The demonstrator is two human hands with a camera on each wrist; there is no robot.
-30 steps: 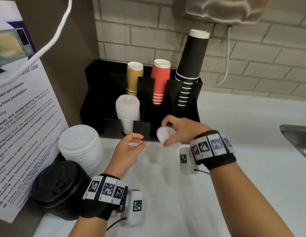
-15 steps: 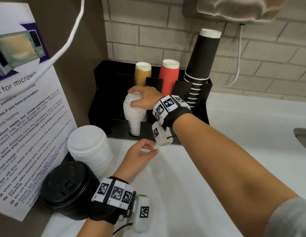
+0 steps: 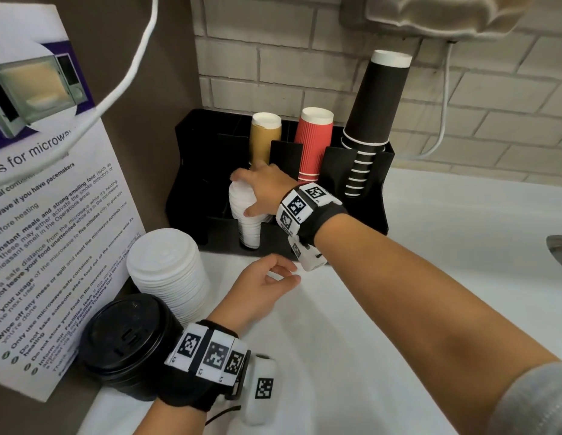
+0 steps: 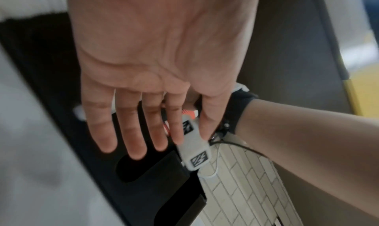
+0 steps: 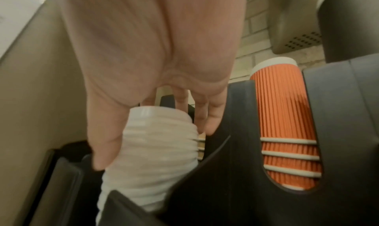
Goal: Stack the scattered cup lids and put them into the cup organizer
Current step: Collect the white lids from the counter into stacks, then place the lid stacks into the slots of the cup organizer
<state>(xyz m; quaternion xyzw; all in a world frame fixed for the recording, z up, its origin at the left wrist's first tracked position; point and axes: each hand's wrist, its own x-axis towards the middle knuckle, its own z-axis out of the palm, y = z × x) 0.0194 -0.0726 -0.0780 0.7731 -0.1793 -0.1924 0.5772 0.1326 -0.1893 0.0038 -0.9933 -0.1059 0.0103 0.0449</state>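
In the organizer's (image 3: 361, 196) front slot, the right hand (image 3: 267, 191) is seating small lids.

The right hand is lying over the top of the small white lid stack (image 3: 249, 222), thumb and fingers curling down its sides and gripping it; the stack is standing upright in the slot, directly beneath the palm. The left hand (image 3: 257, 288) is hanging just above the counter (image 3: 430, 246), loosely open and holding nothing. The large white lid stack (image 3: 170, 271) and the black lid stack (image 3: 126, 340) are sitting on the counter to the left, outside the organizer, upright, and nearer the left hand than the right. Judgement: those two stacks are not yet stowed.
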